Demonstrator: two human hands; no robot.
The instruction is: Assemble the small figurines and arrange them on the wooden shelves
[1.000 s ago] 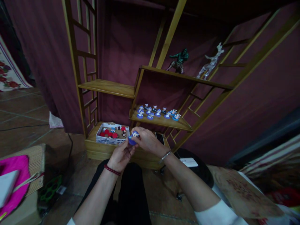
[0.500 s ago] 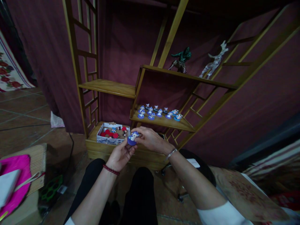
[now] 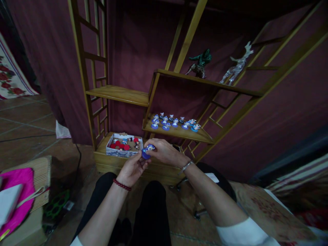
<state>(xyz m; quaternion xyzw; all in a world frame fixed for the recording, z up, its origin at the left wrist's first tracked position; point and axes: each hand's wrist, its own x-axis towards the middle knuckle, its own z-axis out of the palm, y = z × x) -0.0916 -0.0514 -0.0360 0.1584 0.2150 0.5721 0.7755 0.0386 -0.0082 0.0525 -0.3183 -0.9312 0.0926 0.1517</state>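
A small figurine with a round purple base is held between both hands, in front of the cabinet's lower part. My left hand grips the base edge from below left, palm partly upturned. From the right, the fingers of my right hand close on the figurine's upper side. Behind my hands, several similar figurines stand in rows on a wooden shelf. Left of my hands, an open cardboard box contains more small figures, several with red round parts.
A green-hooded figure and a clear deer statue stand on the upper shelf. At lower right is a black round stool. A bamboo mat with a pink cloth lies at the left.
The figurine has tilted and turned slightly in my fingers and shifted a little to the right. Both hands keep their hold.
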